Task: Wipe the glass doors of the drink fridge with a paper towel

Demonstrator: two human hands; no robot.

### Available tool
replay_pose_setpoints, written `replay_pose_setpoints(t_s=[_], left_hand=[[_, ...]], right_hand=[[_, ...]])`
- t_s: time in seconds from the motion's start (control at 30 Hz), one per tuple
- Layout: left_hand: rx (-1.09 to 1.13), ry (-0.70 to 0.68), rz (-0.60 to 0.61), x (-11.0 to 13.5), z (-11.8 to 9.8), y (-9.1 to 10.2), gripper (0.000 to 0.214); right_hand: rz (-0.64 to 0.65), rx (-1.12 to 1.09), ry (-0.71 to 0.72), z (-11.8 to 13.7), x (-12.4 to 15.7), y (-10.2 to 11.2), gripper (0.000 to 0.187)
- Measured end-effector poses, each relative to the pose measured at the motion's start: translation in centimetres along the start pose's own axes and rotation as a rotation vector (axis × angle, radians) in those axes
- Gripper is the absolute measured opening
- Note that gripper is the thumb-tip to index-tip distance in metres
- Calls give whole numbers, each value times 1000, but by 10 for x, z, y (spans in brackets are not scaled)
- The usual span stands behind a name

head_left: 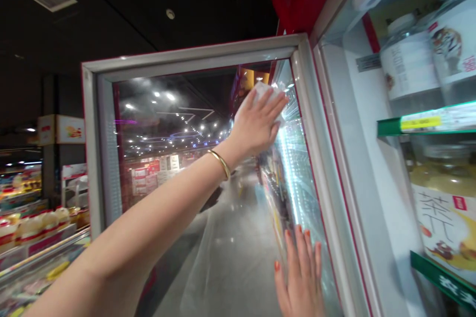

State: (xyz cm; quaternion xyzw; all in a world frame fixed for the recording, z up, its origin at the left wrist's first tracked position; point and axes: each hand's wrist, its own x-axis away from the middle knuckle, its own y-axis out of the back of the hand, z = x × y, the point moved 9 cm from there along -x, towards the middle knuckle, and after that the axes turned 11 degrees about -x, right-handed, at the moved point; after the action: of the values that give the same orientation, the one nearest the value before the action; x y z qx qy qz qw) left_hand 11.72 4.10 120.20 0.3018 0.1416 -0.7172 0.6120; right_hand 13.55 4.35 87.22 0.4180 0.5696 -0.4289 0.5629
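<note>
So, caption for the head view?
Left hand with gold bangle presses white cloth to a cooler's open glass door; right hand flat on it.

1. The left arm [137,223] stretches out almost straight, running from 7 o'clock in the view toward 1 o'clock.
2. The left wrist [219,164] bends slightly back, at about 2 o'clock from the elbow end of the arm.
3. The left hand [257,121] sits just above the view's centre, its back showing and its fingers extended toward 2 o'clock.
4. The right hand [301,277] rises from the bottom edge at 5 o'clock, well below the left hand, open and flat, with its orange-nailed fingers [299,245] spread and pointing toward 12 o'clock.
</note>
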Motion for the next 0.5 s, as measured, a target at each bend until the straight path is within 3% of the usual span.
replay_pose_setpoints(t_s=[0.1, 0.17, 0.23, 0.3, 0.37, 0.4, 0.43, 0.5], left_hand=[[41, -446, 33, 30, -71, -8, 61], [58, -595, 42, 49, -88, -8, 57], [47, -460, 27, 46, -54, -1, 60], [15, -198, 9, 44, 8, 13, 66], [-46, 68, 5, 67, 60, 30, 69], [-89, 177, 9, 91, 72, 39, 69], [-135, 246, 18, 123, 71, 47, 69], [-220, 261, 48, 198, 34, 59, 68]], right_hand=[[-6, -39, 236, 54, 13, -11, 54], [-7, -49, 358, 78, 24, -22, 43], [-5, -41, 357, 84, 32, -30, 36], [-21, -34, 344, 84, 39, -31, 37], [-34, -36, 326, 81, 45, -29, 44], [-32, -41, 314, 80, 47, -28, 50], [-27, -52, 300, 78, 50, -28, 55], [-30, -96, 270, 73, 54, -27, 63]])
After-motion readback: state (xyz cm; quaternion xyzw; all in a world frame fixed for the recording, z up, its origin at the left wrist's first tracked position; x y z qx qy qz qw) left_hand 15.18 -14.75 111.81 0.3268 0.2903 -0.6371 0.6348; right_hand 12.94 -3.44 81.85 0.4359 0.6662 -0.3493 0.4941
